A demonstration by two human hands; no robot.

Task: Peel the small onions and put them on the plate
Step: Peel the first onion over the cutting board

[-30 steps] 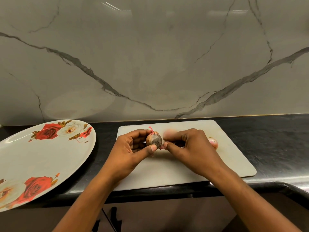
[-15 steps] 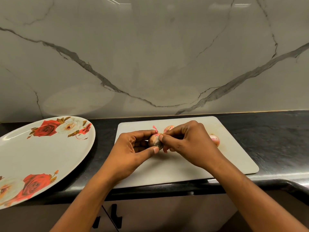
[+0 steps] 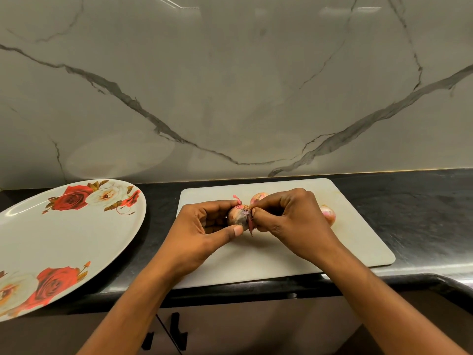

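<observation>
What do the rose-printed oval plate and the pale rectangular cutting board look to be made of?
The rose-printed oval plate looks like melamine or glazed ceramic: glossy, with light streaks near its rim. The pale rectangular cutting board is likely plastic: matte, uniform, thin, with rounded corners and no wood grain.

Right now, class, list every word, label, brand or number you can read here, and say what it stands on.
No readable text anywhere.
The plate shows only printed roses; the cutting board, the small onion, the marble wall and the black counter carry no writing.
</observation>
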